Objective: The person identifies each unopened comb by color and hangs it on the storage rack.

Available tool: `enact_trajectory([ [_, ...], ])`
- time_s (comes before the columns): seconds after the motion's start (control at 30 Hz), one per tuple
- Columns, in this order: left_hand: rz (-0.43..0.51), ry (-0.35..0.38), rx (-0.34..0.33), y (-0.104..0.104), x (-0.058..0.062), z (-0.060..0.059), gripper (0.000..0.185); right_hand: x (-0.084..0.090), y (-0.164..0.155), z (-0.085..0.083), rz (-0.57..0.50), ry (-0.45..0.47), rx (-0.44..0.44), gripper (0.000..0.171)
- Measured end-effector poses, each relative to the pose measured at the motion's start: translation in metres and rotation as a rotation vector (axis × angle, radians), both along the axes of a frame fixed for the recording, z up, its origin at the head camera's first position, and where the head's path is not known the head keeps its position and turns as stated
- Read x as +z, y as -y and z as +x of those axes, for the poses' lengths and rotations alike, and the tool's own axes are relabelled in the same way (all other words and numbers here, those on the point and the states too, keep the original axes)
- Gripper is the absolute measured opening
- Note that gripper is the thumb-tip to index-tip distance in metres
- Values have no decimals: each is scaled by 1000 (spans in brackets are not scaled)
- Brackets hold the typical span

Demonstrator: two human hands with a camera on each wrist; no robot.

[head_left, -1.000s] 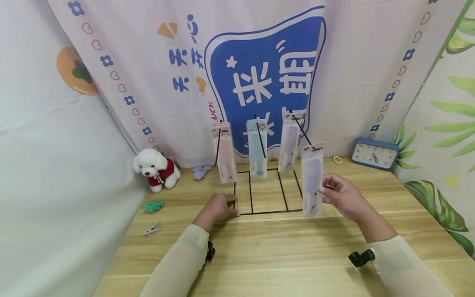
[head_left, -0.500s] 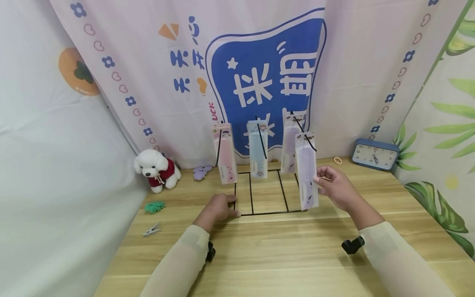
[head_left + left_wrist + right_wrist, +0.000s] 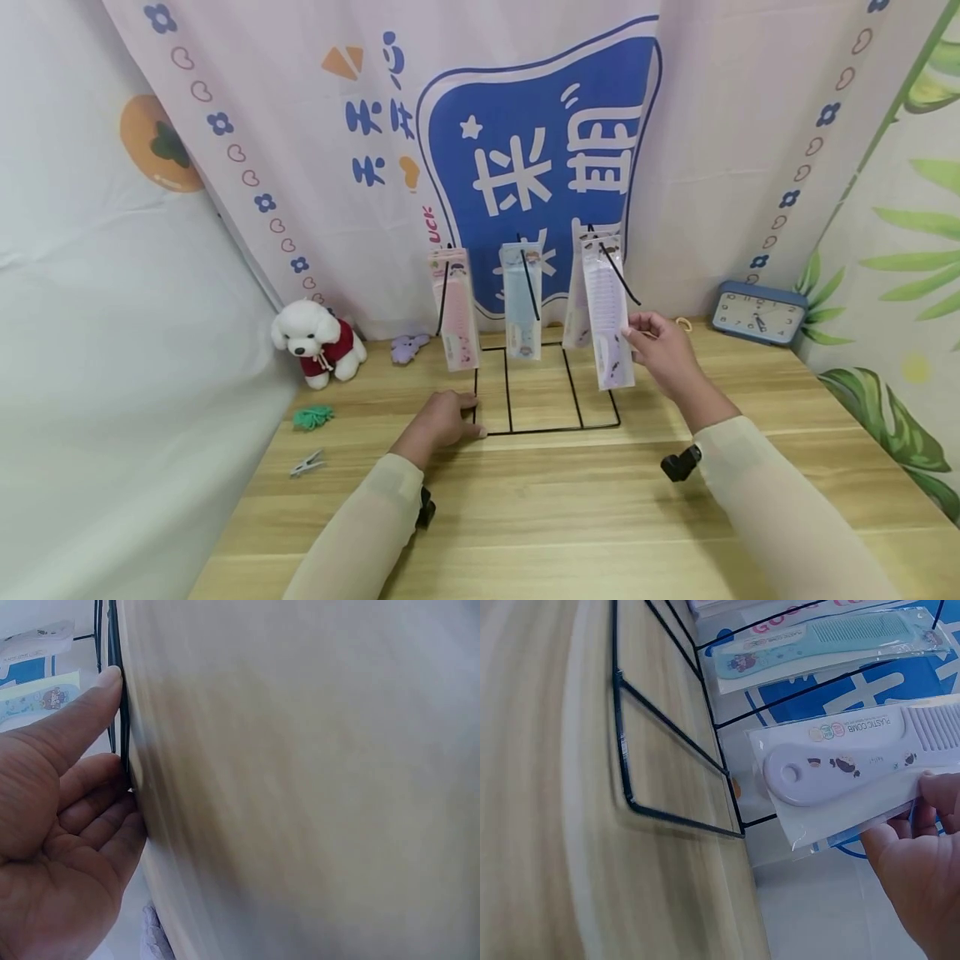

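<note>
My right hand (image 3: pixel 663 354) pinches the right edge of a packaged purple comb (image 3: pixel 609 321), which hangs from a right-hand hook of the black wire rack (image 3: pixel 555 429). Another purple comb pack (image 3: pixel 577 321) hangs behind it, mostly hidden. In the right wrist view, the words "PLASTIC COMB" and a round hole in the handle show on the held comb (image 3: pixel 855 761). Thumb and fingers of my left hand (image 3: pixel 442 418) grip the rack's front left corner; in the left wrist view the thumb of the left hand (image 3: pixel 67 817) lies against the black wire.
Pink comb packs (image 3: pixel 455 312) and a blue comb pack (image 3: pixel 522 304) hang on the other hooks. A plush dog (image 3: pixel 315 342), purple scrunchie-like item (image 3: pixel 407 348), green bundle (image 3: pixel 312 417) and grey clip (image 3: pixel 307 463) lie left. An orange ring (image 3: pixel 683 324) and blue clock (image 3: pixel 759 311) are right.
My right hand has moved left and back with the purple comb pack, and the hook now passes through the pack's top. The left hand has stayed at the rack's corner.
</note>
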State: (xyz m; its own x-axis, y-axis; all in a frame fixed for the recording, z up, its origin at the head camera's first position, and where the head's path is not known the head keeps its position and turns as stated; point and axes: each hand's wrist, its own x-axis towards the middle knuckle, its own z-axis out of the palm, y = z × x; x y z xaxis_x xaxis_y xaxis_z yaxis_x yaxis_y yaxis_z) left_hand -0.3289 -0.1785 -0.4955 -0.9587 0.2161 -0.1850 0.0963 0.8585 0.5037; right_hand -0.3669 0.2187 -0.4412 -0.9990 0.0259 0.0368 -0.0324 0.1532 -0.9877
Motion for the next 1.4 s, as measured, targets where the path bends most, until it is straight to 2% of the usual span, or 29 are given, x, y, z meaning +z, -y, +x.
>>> enact_trajectory([
  [0.13,-3,-1,0,0,0,1,68,1,5,-8,-11,-7,-11,32],
  [0.3,0,-5,-6,-1,1,0,68,1,6,-14,10,-39,-15,35],
  [0.47,-4,-10,-11,-1,2,0,68,2,5,-20,126,-101,4,40],
  [0.6,-10,-11,-9,0,1,0,68,4,7,-26,201,-132,2,35],
  [0.77,-1,-5,-5,0,-1,1,69,5,14,-35,253,-120,17,32],
  [0.97,6,-12,-9,0,0,2,68,5,17,-42,391,-133,25,30],
  [1.4,5,3,-11,2,2,1,69,4,19,-41,353,-110,16,31],
])
